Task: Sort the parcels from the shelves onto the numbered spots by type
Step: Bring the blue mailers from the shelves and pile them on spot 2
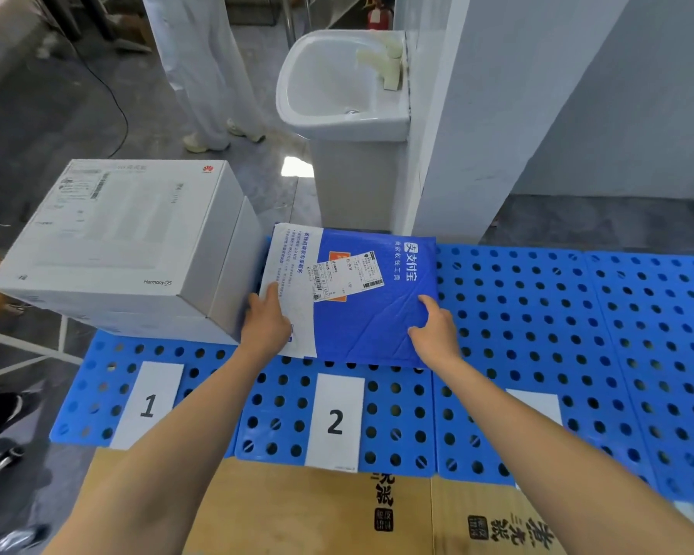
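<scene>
Blue perforated floor panels carry paper labels "1" and "2". Behind "1" stands a white box printed HarmonyOS, with a red Huawei logo. Behind "2" lies a blue mailer marked 支付宝. The left hand and right hand pinch its near edge, thumbs on top. Bare panel stretches rightward.

Box on pallet behind label 1 — mailer just right, behind label 2; sink beyond.

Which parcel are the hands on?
The blue mailer behind label 2: left hand and right hand hold its near corners. The white box sits beside it, unheld.
</scene>
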